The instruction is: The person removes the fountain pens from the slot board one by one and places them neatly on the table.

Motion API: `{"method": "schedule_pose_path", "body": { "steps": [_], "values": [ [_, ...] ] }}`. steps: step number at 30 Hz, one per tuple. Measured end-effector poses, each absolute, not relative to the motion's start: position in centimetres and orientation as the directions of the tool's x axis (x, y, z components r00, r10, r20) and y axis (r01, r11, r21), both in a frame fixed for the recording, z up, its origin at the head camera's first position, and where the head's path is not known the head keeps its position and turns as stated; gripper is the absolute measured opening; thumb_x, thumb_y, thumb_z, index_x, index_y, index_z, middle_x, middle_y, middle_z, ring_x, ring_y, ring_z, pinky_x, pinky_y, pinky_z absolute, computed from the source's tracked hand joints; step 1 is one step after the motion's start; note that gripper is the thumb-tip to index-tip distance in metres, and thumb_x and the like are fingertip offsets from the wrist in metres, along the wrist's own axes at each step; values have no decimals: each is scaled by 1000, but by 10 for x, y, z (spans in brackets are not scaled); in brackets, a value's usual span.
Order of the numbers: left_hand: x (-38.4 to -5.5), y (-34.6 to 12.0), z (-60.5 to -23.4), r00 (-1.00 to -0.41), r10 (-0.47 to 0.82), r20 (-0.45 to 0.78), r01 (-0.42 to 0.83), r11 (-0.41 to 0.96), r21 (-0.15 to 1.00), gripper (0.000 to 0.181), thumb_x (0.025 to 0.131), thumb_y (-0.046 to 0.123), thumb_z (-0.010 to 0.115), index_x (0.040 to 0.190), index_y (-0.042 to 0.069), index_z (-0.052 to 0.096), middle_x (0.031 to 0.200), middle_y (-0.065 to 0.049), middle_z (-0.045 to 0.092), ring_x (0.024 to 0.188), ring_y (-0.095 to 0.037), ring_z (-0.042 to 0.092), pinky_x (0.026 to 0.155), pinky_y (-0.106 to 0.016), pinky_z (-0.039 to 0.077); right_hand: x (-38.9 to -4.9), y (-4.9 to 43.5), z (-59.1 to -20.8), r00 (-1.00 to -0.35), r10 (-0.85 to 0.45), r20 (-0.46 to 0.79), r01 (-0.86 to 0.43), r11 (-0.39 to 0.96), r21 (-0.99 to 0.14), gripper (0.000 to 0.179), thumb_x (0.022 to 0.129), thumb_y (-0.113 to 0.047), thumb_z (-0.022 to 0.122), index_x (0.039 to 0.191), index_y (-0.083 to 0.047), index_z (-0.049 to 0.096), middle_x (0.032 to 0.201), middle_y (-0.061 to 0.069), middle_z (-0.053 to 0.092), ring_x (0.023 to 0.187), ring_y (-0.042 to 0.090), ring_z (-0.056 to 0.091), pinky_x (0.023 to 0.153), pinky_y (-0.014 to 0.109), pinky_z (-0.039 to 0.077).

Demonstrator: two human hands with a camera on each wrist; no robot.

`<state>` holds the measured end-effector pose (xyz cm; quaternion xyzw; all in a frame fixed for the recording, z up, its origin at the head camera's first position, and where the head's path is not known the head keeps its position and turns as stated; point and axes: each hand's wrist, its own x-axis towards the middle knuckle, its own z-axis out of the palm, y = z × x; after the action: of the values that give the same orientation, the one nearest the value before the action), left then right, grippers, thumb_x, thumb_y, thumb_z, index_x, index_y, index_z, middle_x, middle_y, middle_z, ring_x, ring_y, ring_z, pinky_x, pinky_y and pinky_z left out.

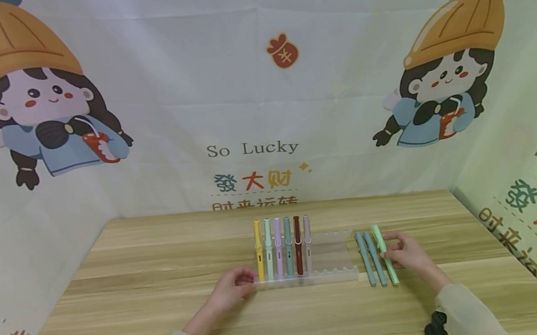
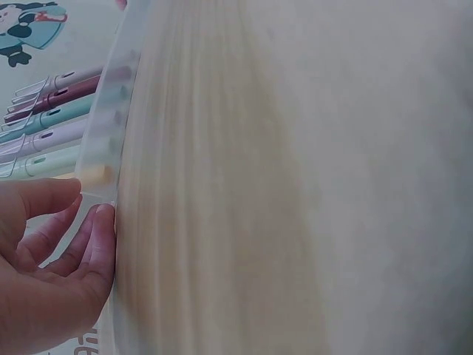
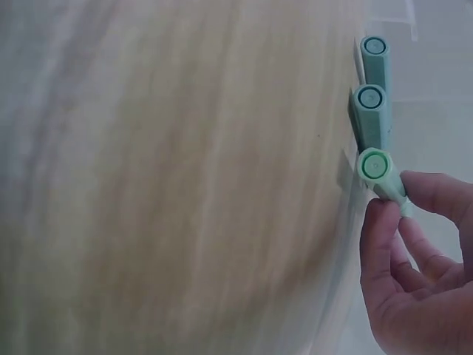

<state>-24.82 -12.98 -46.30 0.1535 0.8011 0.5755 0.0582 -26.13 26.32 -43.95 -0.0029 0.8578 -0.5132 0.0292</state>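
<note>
Left hand [image 1: 233, 287]: fingers gripping the near left corner of the clear rack [image 1: 334, 276]. Six pens [image 1: 279, 253] lie side by side in its left part. Right of it, on the worktop [image 1: 160, 270], two blue pens [image 1: 375, 260]; just right, the green pen [image 1: 390, 270], pinched by the right hand [image 1: 412, 255].

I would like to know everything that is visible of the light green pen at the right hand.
The light green pen is slim and plastic-looking, with a clip towards its far end; its near end shows a darker green ring. It is slanted, the far end leaning left, and is just right of two blue-green pens. The right hand pinches it near the middle. Whether it also touches the wood-grain table is unclear.
</note>
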Motion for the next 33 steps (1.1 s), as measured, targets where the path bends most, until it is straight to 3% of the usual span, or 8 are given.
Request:
{"method": "schedule_pose_path", "body": {
  "steps": [6,12,18,33],
  "values": [
    [-248,-128,-464,-953,295,70,162,301,940,20,79,-5,57,98,-12,53,87,-13,57,79,-25,55,65,-36,49,-269,267,-446,-997,-36,-73,46,491,-870,44,79,0,55,118,12,39,88,18,58,68,18,56,57,31,48],
    [-238,-124,-447,-954,290,76,166,302,939,19,79,-9,54,97,-15,51,87,-19,56,79,-29,54,66,-41,48,-277,271,-450,-996,-56,-63,25,520,-854,43,73,-5,62,110,9,44,76,15,53,60,18,54,52,29,48],
    [-229,-121,-433,-956,283,72,163,312,936,18,79,-10,53,97,-16,51,88,-21,55,79,-30,54,67,-42,48,-273,260,-440,-994,21,-105,97,600,-794,41,73,-1,60,109,10,44,76,12,52,57,16,52,50,27,47],
    [-251,-128,-469,-960,275,53,144,322,936,20,80,-6,57,98,-12,53,88,-13,57,77,-23,54,64,-37,49,-269,258,-441,-996,19,-83,78,592,-802,34,77,0,56,106,14,45,76,15,53,59,16,54,50,28,49]
  ]
}}
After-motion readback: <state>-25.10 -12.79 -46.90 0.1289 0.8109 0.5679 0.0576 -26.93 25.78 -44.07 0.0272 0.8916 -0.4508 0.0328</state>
